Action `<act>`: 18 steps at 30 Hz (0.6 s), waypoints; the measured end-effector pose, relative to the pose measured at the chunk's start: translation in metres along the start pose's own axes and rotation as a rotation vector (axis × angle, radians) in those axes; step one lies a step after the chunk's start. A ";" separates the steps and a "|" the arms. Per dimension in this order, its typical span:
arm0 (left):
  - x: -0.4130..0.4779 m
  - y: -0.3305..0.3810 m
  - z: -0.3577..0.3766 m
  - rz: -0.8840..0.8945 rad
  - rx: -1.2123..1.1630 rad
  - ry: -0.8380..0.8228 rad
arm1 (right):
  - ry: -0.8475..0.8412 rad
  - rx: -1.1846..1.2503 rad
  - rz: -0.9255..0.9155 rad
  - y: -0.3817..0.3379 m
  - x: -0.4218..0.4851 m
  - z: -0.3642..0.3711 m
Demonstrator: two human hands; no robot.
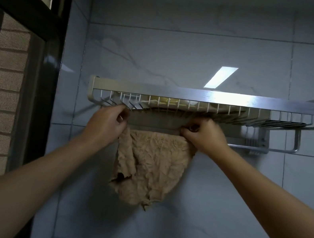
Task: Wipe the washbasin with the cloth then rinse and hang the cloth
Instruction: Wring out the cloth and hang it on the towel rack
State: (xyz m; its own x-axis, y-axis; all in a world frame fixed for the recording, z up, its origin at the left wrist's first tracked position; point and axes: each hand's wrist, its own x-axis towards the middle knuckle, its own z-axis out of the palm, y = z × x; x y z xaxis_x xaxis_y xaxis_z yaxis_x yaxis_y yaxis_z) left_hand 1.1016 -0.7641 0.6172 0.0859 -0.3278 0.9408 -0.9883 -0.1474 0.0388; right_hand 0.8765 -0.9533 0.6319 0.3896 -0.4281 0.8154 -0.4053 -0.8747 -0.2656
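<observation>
The cloth [150, 166] was draped over the bar [239, 146], its top edge pinched level by the left hand [107, 122] and the right hand [203, 136]

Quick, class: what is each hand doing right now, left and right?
Left hand: closed, pinching the cloth at the rail.
Right hand: closed, pinching the cloth's other top corner.

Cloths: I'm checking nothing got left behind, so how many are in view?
1. The tan cloth hangs from the bar under the rack, with the left hand and right hand pinching its top corners. Pale items on the rack are unclear.
</observation>
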 end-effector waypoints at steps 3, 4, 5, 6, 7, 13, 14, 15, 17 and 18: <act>-0.007 -0.001 -0.004 0.177 -0.002 -0.112 | 0.005 0.056 -0.044 0.005 -0.002 -0.002; -0.009 -0.002 -0.006 0.183 -0.010 -0.140 | -0.025 0.079 -0.066 0.006 -0.002 -0.004; -0.011 -0.002 -0.009 0.156 -0.033 -0.163 | -0.065 0.101 -0.081 0.006 -0.003 -0.007; -0.013 -0.002 -0.012 0.122 -0.061 -0.177 | -0.098 0.119 -0.099 0.006 -0.004 -0.011; -0.014 -0.003 -0.013 0.102 -0.087 -0.186 | -0.116 0.135 -0.118 0.006 -0.006 -0.014; -0.021 -0.004 -0.007 0.130 -0.071 -0.113 | 0.131 0.183 -0.267 0.009 -0.029 -0.012; -0.021 -0.004 -0.006 0.125 -0.070 -0.106 | 0.207 0.140 -0.296 0.011 -0.031 -0.008; -0.021 -0.004 -0.005 0.123 -0.068 -0.101 | 0.273 0.114 -0.310 0.012 -0.033 -0.004; -0.020 -0.004 -0.004 0.121 -0.066 -0.092 | 0.351 0.134 -0.300 0.014 -0.036 0.003; -0.020 -0.003 -0.004 0.120 -0.067 -0.092 | 0.371 0.153 -0.294 0.014 -0.037 0.005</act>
State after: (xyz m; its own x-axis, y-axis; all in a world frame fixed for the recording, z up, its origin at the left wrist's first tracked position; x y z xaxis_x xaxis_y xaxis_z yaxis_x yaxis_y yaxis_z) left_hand 1.1026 -0.7535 0.5993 -0.0248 -0.4235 0.9056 -0.9981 -0.0410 -0.0466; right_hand 0.8608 -0.9513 0.5955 0.1370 -0.0732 0.9879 -0.1859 -0.9815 -0.0469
